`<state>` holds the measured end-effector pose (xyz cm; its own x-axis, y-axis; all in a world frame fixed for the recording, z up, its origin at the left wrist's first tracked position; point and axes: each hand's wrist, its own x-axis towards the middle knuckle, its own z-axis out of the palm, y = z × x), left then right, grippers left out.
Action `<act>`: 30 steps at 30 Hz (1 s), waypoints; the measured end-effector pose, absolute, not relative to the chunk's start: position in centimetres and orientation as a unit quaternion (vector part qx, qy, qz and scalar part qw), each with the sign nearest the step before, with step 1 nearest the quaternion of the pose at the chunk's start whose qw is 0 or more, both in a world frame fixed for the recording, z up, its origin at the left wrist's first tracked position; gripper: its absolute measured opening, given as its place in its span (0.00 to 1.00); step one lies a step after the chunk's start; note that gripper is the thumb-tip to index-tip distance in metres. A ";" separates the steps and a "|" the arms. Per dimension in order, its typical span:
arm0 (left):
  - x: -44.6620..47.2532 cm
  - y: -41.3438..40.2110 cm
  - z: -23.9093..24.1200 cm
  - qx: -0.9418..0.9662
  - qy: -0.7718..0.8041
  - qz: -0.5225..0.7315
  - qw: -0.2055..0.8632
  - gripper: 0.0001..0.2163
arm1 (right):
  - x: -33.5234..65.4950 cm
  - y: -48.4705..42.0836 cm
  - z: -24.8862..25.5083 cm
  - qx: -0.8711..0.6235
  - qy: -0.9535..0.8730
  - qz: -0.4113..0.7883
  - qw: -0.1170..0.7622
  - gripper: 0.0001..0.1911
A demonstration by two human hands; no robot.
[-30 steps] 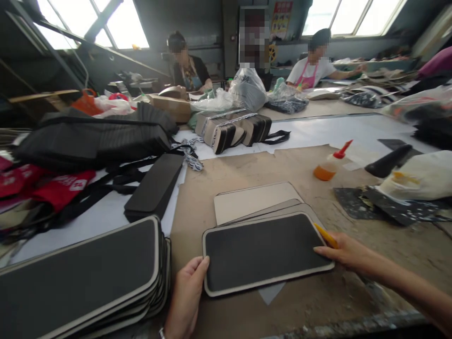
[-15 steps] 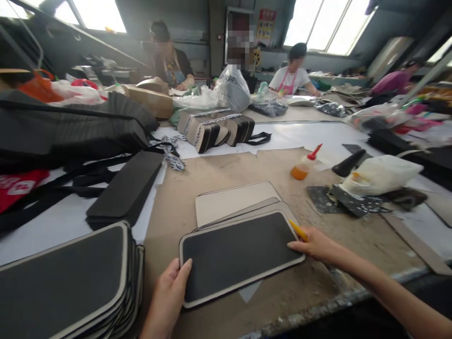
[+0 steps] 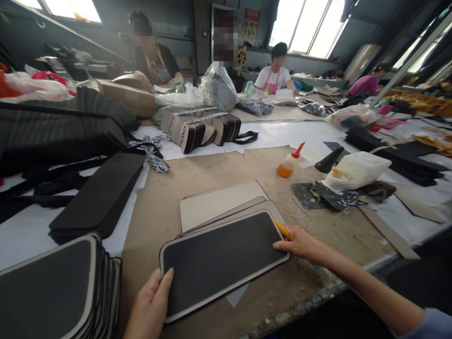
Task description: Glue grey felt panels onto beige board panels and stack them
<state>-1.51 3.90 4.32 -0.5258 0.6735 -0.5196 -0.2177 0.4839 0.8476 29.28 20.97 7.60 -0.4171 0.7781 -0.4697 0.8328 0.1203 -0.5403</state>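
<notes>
A black rounded panel with a beige border (image 3: pixel 222 263) lies tilted in front of me, over a few beige panels (image 3: pixel 222 200). My left hand (image 3: pixel 151 294) grips its left end, thumb on top and fingers underneath. At the opposite end, my right hand (image 3: pixel 296 242) pinches the panel's right edge with the thumb on its face. A thin yellow tool (image 3: pixel 282 230) also sticks out of my right hand; its kind cannot be made out. To my left stands a stack of similar bordered panels (image 3: pixel 45 287).
Plain black panels (image 3: pixel 102 193) are stacked at the left. A red-tipped bottle of orange liquid (image 3: pixel 286 165) stands beyond the panels, near a white plastic container (image 3: pixel 360 170) on its side. Tied bundles (image 3: pixel 201 129) lie farther back. Co-workers sit across the tables, one in a pink apron (image 3: pixel 273 80).
My view has turned slightly right, so the scene sits farther left. Both hands keep their hold on the bordered panel, which stays in about the same place over the beige ones.
</notes>
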 end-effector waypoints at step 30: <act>-0.6 3.7 4.9 0.198 0.694 0.525 0.452 0.20 | 29.6 21.0 7.2 0.527 0.743 -0.412 0.014 0.17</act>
